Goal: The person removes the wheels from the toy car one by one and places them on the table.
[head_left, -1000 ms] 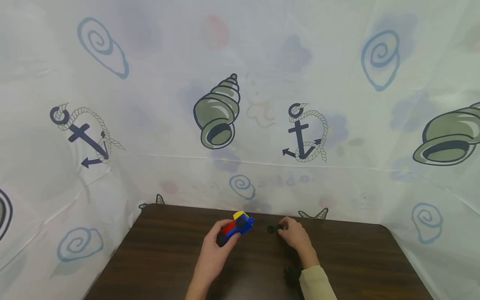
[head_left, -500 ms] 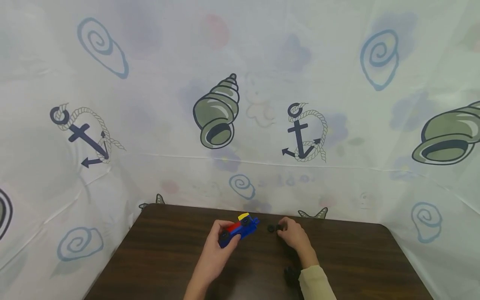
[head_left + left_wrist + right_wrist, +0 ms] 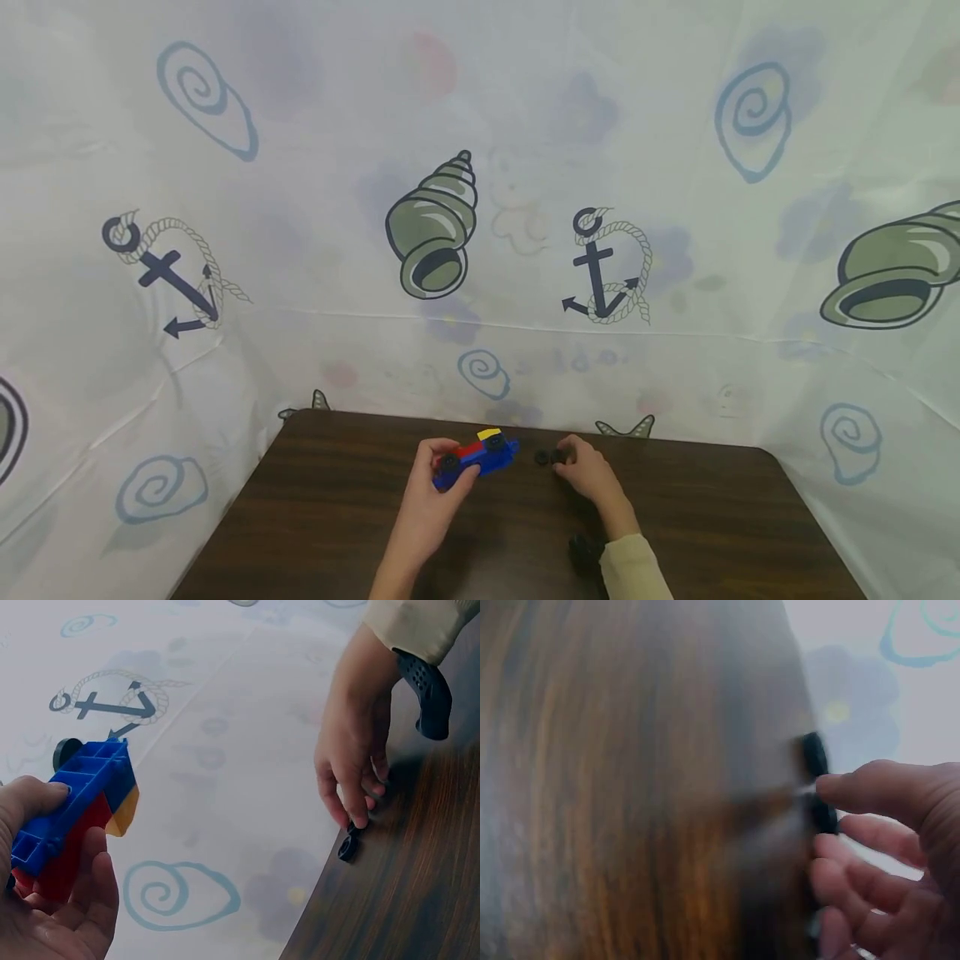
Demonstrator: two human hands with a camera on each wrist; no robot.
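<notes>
My left hand (image 3: 429, 504) grips a small toy car (image 3: 491, 463) above the table, its thumb on the blue underside. The car has a blue chassis (image 3: 88, 769), a red body, a yellow block and black wheels. Over by the table's far edge, my right hand (image 3: 591, 473) pinches a small black wheel (image 3: 823, 814) between thumb and curled fingers. Another black wheel (image 3: 542, 457) lies just left of it on the table. In the right wrist view that second wheel (image 3: 815, 755) is close to the thumb tip.
The dark wooden table (image 3: 322, 500) ends at a pale sheet (image 3: 337, 208) printed with shells and anchors, hanging behind and at both sides. A black strapped device (image 3: 427, 694) sits at the right wrist by the sleeve (image 3: 636, 567).
The toy car has turned in my left hand, from nose-up to nearly level, with its wheeled side now facing the head camera. The right hand has stayed at the wheels.
</notes>
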